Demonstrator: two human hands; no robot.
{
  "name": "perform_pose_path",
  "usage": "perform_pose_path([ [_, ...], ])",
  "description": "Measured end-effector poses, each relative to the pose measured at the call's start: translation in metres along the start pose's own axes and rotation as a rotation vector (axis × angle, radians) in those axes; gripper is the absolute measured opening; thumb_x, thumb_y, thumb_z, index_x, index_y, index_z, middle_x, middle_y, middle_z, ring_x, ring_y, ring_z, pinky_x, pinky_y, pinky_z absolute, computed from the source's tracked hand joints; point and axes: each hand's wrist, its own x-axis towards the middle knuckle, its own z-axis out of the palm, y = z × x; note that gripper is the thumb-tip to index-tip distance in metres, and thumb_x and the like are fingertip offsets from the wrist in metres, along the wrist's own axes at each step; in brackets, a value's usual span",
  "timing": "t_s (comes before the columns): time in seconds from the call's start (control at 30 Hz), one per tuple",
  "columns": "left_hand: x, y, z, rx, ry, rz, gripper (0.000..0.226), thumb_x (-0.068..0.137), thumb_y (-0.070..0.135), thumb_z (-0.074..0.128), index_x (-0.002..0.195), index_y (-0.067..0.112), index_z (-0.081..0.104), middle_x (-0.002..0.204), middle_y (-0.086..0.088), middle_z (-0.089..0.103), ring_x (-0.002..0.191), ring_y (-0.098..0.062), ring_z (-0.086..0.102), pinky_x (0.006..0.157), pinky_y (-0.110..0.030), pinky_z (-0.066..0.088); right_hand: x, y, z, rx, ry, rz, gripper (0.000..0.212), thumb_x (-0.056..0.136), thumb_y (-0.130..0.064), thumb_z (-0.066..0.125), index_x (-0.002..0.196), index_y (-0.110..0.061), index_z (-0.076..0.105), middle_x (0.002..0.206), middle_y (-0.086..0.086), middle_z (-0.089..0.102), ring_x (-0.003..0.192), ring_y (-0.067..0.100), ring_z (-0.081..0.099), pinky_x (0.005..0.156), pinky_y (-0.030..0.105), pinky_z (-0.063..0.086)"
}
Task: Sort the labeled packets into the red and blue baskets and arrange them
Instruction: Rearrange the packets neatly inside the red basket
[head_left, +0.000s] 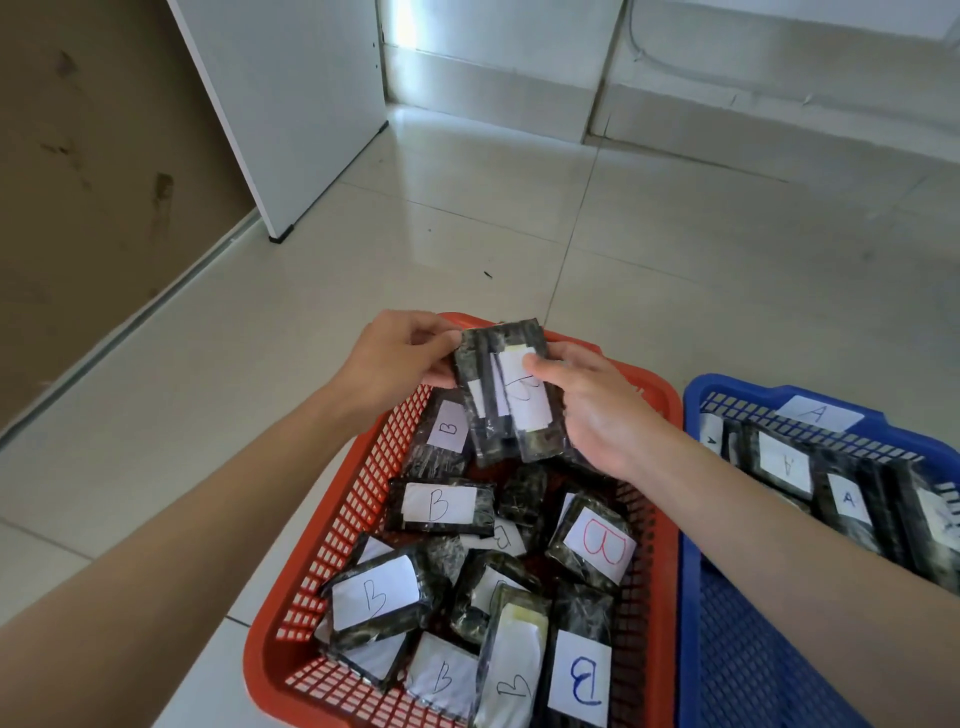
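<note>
A red basket (332, 545) on the floor holds several dark wrapped packets with white "B" labels (439, 506), lying loose at mixed angles. Above its far end, both hands hold a small stack of B packets (506, 395) upright. My left hand (395, 358) pinches the stack's upper left edge. My right hand (597, 405) grips its right side, thumb on the front label. To the right, a blue basket (691, 519) with an "A" tag (818, 413) on its rim holds several "A" packets (784, 465) standing in a row along its far side.
The baskets sit side by side on pale floor tiles (519, 234). A white cabinet panel (291, 104) stands at the back left beside a brown wall. A low white step runs along the back.
</note>
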Motion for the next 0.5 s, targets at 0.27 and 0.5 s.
perform_pose_path([
  [0.27, 0.004, 0.007, 0.044, -0.302, -0.148, 0.009, 0.025, 0.093, 0.008, 0.054, 0.116, 0.003, 0.062, 0.103, -0.007, 0.071, 0.091, -0.012, 0.069, 0.077, -0.015, 0.054, 0.007, -0.009, -0.043, -0.433, 0.029, -0.339, 0.024, 0.096, -0.019, 0.051, 0.116, -0.03, 0.058, 0.113, 0.004, 0.064, 0.101, 0.017, 0.061, 0.088, 0.029, 0.048],
  [0.5, 0.013, 0.016, 0.075, -0.399, -0.062, -0.07, 0.024, 0.094, 0.006, 0.052, 0.114, -0.003, 0.062, 0.105, -0.015, 0.069, 0.087, -0.018, 0.07, 0.072, -0.016, 0.055, 0.01, -0.002, -0.066, -0.862, -0.014, -0.432, 0.091, 0.081, -0.032, 0.071, 0.151, -0.022, 0.014, 0.146, -0.004, 0.033, 0.132, 0.008, 0.035, 0.104, 0.02, 0.026],
])
